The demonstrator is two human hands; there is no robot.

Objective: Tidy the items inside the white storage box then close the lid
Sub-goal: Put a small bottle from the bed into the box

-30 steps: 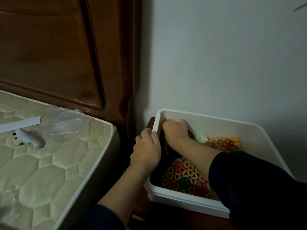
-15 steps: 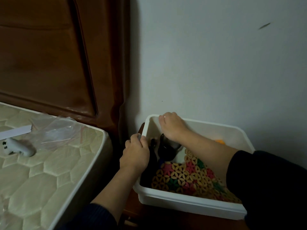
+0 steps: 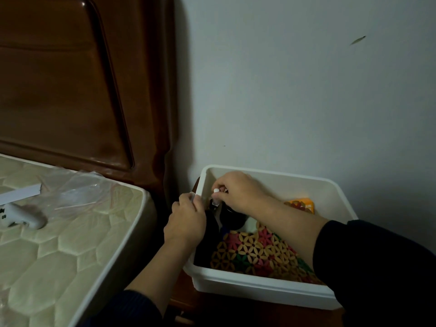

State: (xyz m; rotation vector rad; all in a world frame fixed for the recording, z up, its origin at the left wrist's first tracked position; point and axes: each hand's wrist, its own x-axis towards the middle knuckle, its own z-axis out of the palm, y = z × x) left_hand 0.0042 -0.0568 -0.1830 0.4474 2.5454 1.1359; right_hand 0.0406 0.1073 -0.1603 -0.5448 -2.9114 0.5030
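Head view, dim and wide: white rectangular plastic storage box [image 3: 264, 287] on a dark wooden stand, against the pale wall, just right of the brown wooden headboard [image 3: 70, 90]. Right hand [image 3: 238, 193] inside the box at its far-left corner, fingertips pinching a small white cap-like piece [image 3: 215, 190], directly above a dark rounded item [image 3: 232, 219] on the box floor. Left hand [image 3: 187, 223] curled over the left rim of the box, thumb inside, gripping the wall and steadying it. Right hand clearly nearer the contents; pinched piece right at the fingertips, dark item below and slightly toward the near wall. Multicoloured woven flower-pattern mat [image 3: 254, 252] across the near half of the box, long side along the near wall, partly under the right forearm. Orange patterned packet [image 3: 303, 205] toward the far-right of the box, half hidden by the same forearm. Lid nowhere in view. Nature of the white piece and dark item hard to make out, possibly a cap and a bottle. Left of the box, on the quilted mattress [image 3: 70, 256]: clear plastic bag [image 3: 77, 192] and white handheld controller [image 3: 21, 217], blurred.
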